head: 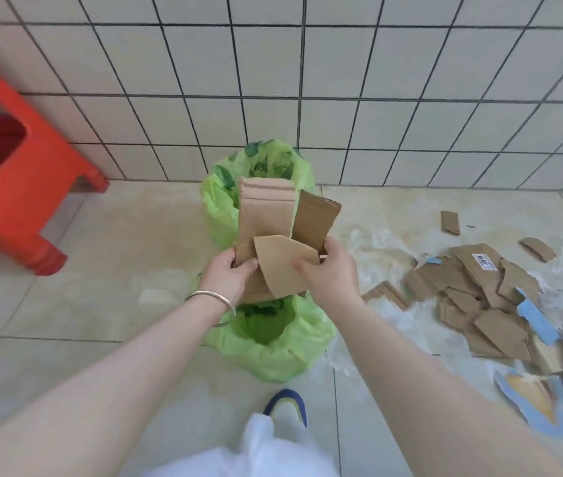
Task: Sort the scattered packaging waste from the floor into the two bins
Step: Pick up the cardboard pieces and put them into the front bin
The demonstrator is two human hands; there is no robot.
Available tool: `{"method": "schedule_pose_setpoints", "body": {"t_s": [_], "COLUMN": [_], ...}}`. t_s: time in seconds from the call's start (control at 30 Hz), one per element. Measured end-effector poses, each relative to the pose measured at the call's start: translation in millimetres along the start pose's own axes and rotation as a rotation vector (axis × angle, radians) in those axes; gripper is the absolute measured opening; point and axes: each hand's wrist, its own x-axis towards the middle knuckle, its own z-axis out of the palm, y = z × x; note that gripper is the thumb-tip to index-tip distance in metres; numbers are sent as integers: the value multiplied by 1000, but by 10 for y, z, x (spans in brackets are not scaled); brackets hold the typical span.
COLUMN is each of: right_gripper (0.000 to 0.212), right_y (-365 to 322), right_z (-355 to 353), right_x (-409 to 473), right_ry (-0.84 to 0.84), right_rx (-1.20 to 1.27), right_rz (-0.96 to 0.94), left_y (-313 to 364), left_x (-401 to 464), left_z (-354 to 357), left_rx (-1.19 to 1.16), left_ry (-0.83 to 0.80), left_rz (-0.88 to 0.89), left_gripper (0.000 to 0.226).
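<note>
Head view: the left hand (230, 275) and right hand (328, 270) both grip a bundle of torn brown cardboard pieces (273, 228) above the far green-bagged bin (218, 197) (the near one (283, 352) sits below). Next, probably, release it there; more brown cardboard scraps (479, 297) wait on the floor.

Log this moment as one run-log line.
hands: left, right hold cardboard | over: bins | floor: scraps remain
</note>
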Motion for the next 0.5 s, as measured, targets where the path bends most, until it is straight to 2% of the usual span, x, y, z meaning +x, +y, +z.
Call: {"method": "schedule_pose_setpoints", "body": {"t_s": [0.1, 0.33, 0.5], "right_gripper": [22, 19, 25], "right_y": [92, 494, 764], "right_z": [281, 755, 1001], "right_x": [65, 288, 396], "right_ry": [-9, -21, -140], "right_rx": [-117, -440, -493], "right_rz": [31, 105, 271], "left_y": [-222, -672, -897], "left_x": [120, 480, 714], "left_z": [-33, 286, 508], "left_rx": [63, 305, 479], "left_ry": [49, 13, -138], "left_rz": [-69, -262, -402], "left_gripper": [21, 24, 26]}}
